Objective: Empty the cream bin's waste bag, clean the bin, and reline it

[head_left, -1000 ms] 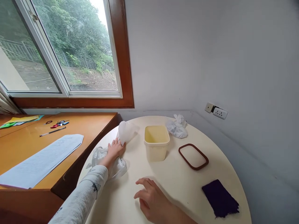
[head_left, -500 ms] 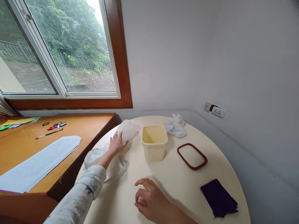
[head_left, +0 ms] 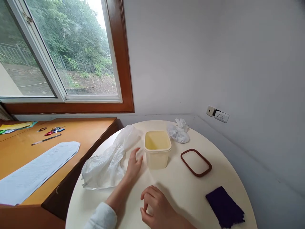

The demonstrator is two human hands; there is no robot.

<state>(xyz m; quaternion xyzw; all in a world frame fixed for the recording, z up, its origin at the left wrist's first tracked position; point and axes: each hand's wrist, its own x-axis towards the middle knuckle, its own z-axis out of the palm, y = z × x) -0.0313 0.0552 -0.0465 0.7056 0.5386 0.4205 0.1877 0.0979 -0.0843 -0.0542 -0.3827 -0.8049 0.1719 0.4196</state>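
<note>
My left hand (head_left: 134, 164) hovers at the left side of a pale yellow plastic container (head_left: 157, 159), its thumb and fingers apart and nothing between them. The container stands upright without a lid, and its inside looks bare. To the left of that hand a crumpled white plastic bag (head_left: 107, 167) lies spread on the table. My right hand (head_left: 156, 206) is in front of the container near the table's front, fingers loosely curled with a gap to the thumb and holding nothing visible.
A knotted white plastic bag (head_left: 178, 131) sits behind the container. On the right lie a brown rounded frame (head_left: 196, 175) and a dark purple cloth (head_left: 225, 206) on the round table (head_left: 186, 190). A wooden desk at left bears papers (head_left: 40, 171), a pen (head_left: 46, 139) and scissors (head_left: 51, 131).
My left hand has left the white plastic bag and moved right, toward the container. The bag now lies flatter and more spread out. My right hand has barely moved.
</note>
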